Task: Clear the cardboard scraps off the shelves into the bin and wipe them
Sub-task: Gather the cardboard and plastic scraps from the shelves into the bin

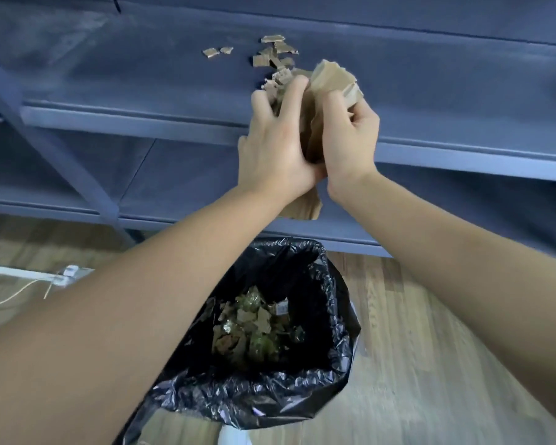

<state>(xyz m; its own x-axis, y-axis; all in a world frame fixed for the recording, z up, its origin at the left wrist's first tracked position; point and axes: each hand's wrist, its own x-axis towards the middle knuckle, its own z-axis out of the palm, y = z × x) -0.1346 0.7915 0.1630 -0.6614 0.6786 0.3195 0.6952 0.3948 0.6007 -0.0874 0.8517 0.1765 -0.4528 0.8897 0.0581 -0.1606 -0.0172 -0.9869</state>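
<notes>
Nearest, a black-lined bin (339,316) is seen on the wooden floor (430,348), with cardboard pieces (251,319) already lying in it. Above it, a bundle of cardboard scraps (331,80) is clamped between the left hand (276,146) and the right hand (347,139), each grip curled round it at the shelf's front edge. Further back, loose scraps (270,56) are left on the dusty blue shelf (142,65). The pieces are judged light, stiff and crumbly; cupped handfuls are advised, since small bits may be shed.
</notes>
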